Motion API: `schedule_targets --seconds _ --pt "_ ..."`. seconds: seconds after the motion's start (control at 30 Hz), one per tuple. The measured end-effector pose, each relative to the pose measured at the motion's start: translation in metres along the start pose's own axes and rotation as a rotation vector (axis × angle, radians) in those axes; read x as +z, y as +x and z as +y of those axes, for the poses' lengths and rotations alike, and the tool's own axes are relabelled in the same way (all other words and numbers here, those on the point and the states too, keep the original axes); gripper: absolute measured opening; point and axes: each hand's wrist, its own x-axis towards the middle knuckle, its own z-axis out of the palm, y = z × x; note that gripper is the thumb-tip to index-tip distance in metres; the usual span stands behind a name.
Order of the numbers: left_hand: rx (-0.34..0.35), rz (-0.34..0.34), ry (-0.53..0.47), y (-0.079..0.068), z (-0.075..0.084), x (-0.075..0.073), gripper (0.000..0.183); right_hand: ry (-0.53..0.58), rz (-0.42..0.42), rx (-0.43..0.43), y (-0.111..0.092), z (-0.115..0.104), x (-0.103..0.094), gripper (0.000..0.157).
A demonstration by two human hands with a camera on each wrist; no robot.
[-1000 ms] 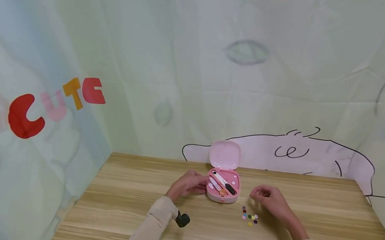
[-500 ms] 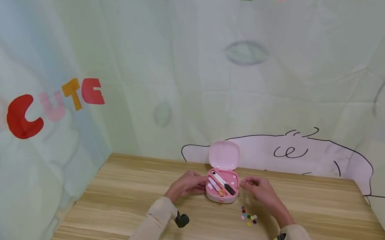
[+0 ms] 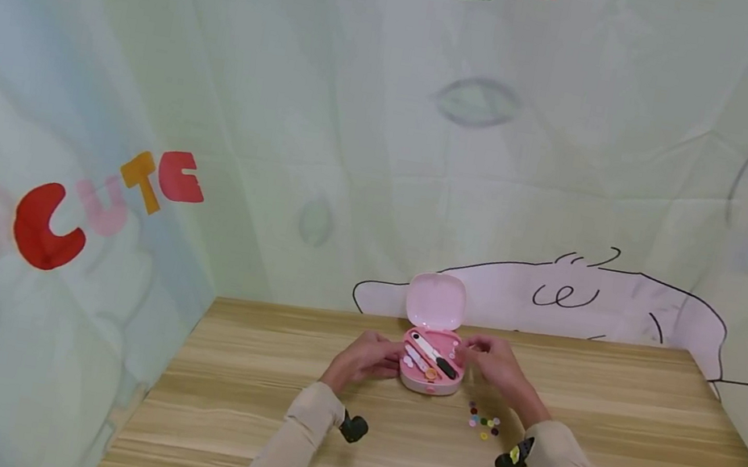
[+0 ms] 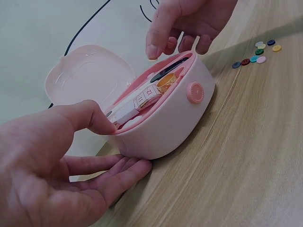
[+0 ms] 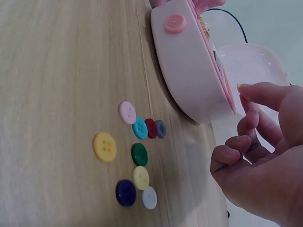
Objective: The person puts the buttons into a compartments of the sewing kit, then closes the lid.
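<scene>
A pink sewing box (image 3: 429, 388) with its lid (image 4: 90, 75) raised stands near the table's back edge. Inside lie a folded tape measure (image 4: 147, 96), a gold thimble-like ring (image 4: 166, 82) and a white-and-black tool (image 3: 434, 354). My left hand (image 3: 369, 359) holds the box's left side, thumb on the rim and fingers low by its base. Over the box's right side, my right hand (image 3: 499, 368) pinches a small yellow-orange button (image 4: 152, 59) between thumb and forefinger. Only the button's edge shows at the fingertips. Several loose buttons, among them a green button (image 5: 139, 154), lie in front of my right hand.
The wooden table (image 3: 396, 466) meets a printed cloth backdrop (image 3: 359, 141) just behind the box. At the front right of the box, the loose buttons include a yellow button (image 5: 104, 147) and a navy button (image 5: 126, 193).
My right hand has moved left from beside the loose buttons to over the right side of the sewing box. The left hand stays on the box.
</scene>
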Motion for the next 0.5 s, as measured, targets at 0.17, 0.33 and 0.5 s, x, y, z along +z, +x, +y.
schedule_targets --seconds 0.17,0.33,0.5 --pt "-0.005 -0.007 -0.005 0.0006 -0.0002 -0.0002 0.021 -0.012 0.044 0.000 0.0027 0.0024 0.0025 0.029" --pt "-0.014 0.000 -0.010 0.0000 0.0002 -0.0007 0.021 -0.031 0.041 -0.014 0.0001 0.0039 0.0002 0.032" --pt "-0.016 -0.003 -0.003 0.0002 -0.0004 -0.0009 0.022 -0.031 0.017 -0.033 -0.0048 0.0061 -0.0052 0.032"
